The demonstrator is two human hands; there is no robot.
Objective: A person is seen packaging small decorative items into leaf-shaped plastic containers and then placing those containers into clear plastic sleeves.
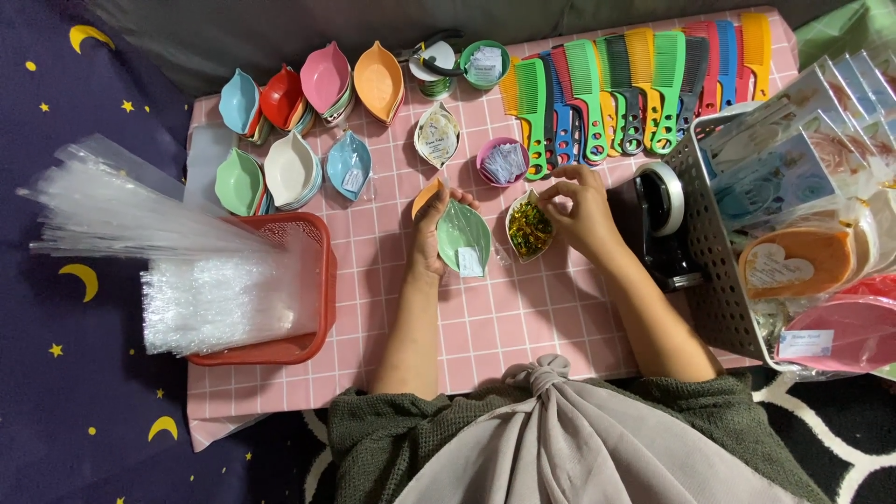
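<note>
Green leaf dish on pink checked tabletop.

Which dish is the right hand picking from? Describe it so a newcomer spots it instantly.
Start at the pink checked table, then find the black tape dispenser by the grey basket. Just left of it, under the right hand, sits a small leaf-shaped dish, the only one filled with glittery gold and green bits.

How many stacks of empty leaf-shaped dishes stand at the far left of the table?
7: back row blue, red, pink, orange; front row green, white, light blue. Dishes inside each stack are hidden.
</note>
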